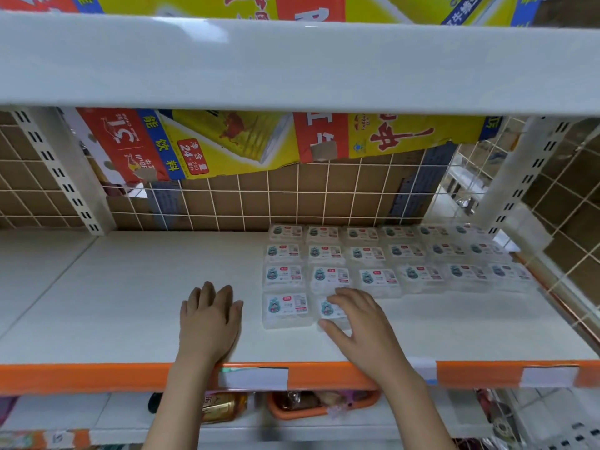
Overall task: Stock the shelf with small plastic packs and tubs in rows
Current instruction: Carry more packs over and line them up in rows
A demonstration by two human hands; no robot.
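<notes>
Three full rows of packs (367,254) already run along the back of the shelf (130,303), from about its middle out to the right edge, each pack label-up and touching its neighbours, which keeps the rows square and wastes no room. A fourth row has been begun nearer the front edge: one pack (285,309) lies at its left end, in line with the column behind it, and a second pack (331,311) sits just beside it on the right.

That second pack is under the right hand (360,323). The fingers curl over its top and the thumb (331,329) lies against its near edge, so the hand appears to be pinching it to seat it against the first pack and the row behind; whether it has been let go I cannot tell.

The left hand (211,319) lies flat on bare shelf to the left of the packs, fingers straight and close together, holding nothing. It looks to be a brace while the other arm reaches in.

The fourth row has room for more packs towards the right edge, and the left half of the shelf holds none, so the stocking seems well short of done. No tubs are to be seen on this shelf.
</notes>
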